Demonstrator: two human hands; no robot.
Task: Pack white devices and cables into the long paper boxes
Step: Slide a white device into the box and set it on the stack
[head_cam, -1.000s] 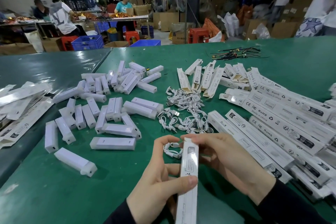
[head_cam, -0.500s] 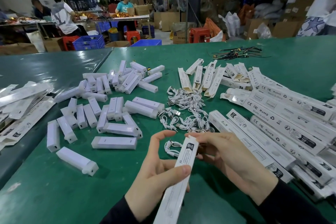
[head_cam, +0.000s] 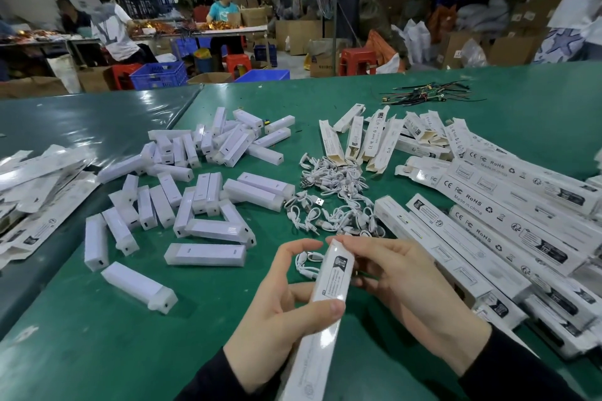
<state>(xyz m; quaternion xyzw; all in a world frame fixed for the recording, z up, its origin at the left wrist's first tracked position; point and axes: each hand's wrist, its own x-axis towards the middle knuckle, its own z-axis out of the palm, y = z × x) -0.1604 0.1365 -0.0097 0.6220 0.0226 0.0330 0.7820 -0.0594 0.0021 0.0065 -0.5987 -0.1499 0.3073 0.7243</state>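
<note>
Far left: flat printed paper sleeves on the glossy green table. Next, smooth white rectangular devices, scattered. My left hand: thumb pressed across the long paper box, fingers curled behind it, firm grip. Box is stiff white card, printed, angled up to the right, held above the table's near edge. Behind it, coiled white cables. My right hand: fingertips pinch the box's top end. Right: stacked long boxes.

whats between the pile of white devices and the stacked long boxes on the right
A heap of coiled white cables lies on the green table between them, seen in the head view.
</note>
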